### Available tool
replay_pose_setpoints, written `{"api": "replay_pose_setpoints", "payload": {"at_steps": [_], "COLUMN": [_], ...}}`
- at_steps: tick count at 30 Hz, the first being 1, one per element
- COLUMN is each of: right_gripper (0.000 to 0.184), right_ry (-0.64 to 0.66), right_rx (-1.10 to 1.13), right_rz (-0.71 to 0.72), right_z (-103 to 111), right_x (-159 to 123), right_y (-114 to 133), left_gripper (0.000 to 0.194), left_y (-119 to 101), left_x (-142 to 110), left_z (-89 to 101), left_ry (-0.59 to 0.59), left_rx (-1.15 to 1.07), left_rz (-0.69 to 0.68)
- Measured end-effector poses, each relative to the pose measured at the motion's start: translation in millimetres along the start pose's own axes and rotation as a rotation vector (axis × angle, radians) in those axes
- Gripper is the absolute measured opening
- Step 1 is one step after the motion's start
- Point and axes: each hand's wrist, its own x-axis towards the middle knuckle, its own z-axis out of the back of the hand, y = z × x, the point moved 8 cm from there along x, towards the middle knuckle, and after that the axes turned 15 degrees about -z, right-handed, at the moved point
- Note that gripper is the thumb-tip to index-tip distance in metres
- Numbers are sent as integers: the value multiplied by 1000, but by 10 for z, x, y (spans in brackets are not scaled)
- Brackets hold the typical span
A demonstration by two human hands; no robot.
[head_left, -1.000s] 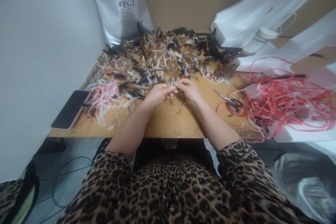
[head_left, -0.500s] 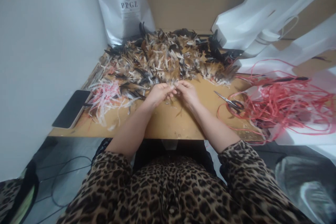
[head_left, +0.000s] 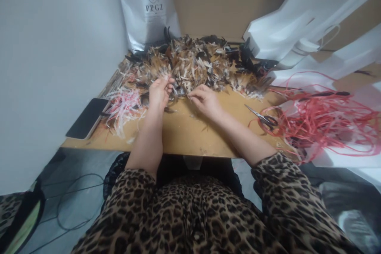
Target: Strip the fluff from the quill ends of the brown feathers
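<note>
A large heap of brown, black and white feathers [head_left: 196, 61] covers the back of the wooden table. My left hand [head_left: 160, 90] is at the heap's front left, its fingers pinched on the pale quill ends of a bunch of brown feathers [head_left: 159, 68] that fans out above them. To the right of it, my right hand [head_left: 204, 100] is closed in a pinch at the front edge of the heap. What its fingertips hold is too small to make out. The two hands are apart.
On the left lie a phone [head_left: 87, 118] and a bundle of pink and white plastic strips [head_left: 125, 105]. To the right are scissors [head_left: 263, 117] with black handles and a tangle of red plastic ribbon [head_left: 324, 121]. A white bag [head_left: 149, 20] stands behind the heap.
My hands were together at the front of the heap. They have separated: the left moved left and farther back with the feathers, while the right stayed near the heap's front edge.
</note>
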Motion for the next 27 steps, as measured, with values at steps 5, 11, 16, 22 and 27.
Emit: {"api": "replay_pose_setpoints", "payload": {"at_steps": [5, 11, 16, 22, 27], "right_gripper": [32, 38, 35, 24, 36], "right_ry": [84, 125, 120, -35, 176], "right_rx": [-488, -678, -563, 269, 1022], "right_rz": [231, 341, 208, -246, -647], "right_z": [-364, -745, -731, -220, -308], "right_x": [143, 306, 383, 340, 274], "right_y": [329, 361, 226, -190, -528], "left_gripper": [12, 8, 5, 4, 4], "left_y": [1, 5, 7, 41, 216], "left_x": [19, 33, 45, 17, -128], "left_z": [32, 56, 62, 29, -113], "left_ry": [-12, -18, -25, -27, 58], "left_rx": [-49, -76, -106, -108, -36], "left_rz": [-8, -16, -16, 30, 131]}}
